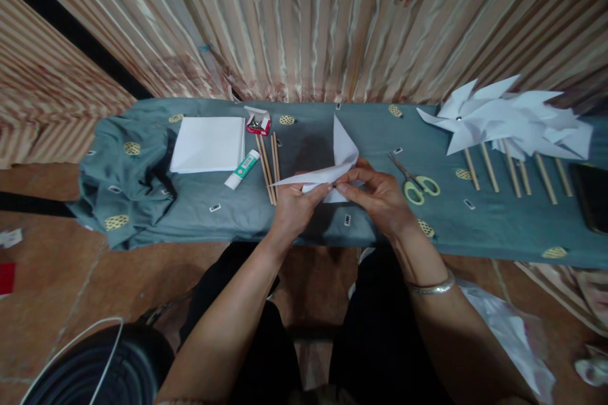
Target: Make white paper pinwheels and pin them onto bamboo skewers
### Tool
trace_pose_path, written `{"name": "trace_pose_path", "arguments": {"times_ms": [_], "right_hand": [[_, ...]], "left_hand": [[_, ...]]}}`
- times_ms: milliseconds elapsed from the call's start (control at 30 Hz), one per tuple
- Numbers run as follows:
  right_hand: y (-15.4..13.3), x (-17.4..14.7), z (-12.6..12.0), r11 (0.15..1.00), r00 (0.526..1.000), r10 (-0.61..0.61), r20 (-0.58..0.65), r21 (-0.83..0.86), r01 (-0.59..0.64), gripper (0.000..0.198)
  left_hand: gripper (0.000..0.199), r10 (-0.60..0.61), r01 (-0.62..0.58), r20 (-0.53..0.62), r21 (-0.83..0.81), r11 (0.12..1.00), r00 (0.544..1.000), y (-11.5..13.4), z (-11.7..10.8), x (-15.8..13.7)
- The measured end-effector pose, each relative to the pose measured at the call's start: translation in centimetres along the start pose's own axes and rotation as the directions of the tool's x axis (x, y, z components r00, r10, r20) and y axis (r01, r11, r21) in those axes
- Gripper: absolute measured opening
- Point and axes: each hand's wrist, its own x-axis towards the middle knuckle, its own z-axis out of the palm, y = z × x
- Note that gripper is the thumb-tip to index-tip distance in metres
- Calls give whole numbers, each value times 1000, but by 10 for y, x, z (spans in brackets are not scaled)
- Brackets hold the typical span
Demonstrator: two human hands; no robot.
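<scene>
Above the front part of the cloth-covered table, both hands hold one white paper pinwheel with its pointed blades sticking up and to the left. My left hand grips its left side, thumb pressed near the middle. From the right, my right hand pinches the paper close to its centre. A small dark spot shows between the thumbs, perhaps a pin; it is too small to be sure. Green-handled scissors lie just right of my right hand. Left of my left hand are several wooden sticks.
A stack of white paper, a glue stick and an open red box of pins lie to the left. Several finished pinwheels on sticks are piled at the right, near a dark phone. A pleated curtain hangs behind the table.
</scene>
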Motion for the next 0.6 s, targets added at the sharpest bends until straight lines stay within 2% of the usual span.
{"name": "trace_pose_path", "arguments": {"times_ms": [200, 467, 600], "right_hand": [[-1, 0, -1, 999, 1000, 30, 6, 28, -30, 16], [-1, 0, 1, 985, 996, 76, 39, 151, -81, 21], [0, 0, 3, 980, 996, 73, 43, 181, -79, 19]], "left_hand": [[18, -24, 25, -29, 39, 999, 999, -1, -1, 0], [22, -8, 14, -46, 139, 990, 999, -4, -4, -1], [17, 76, -77, 10, 187, 979, 997, 0, -6, -2]]}}
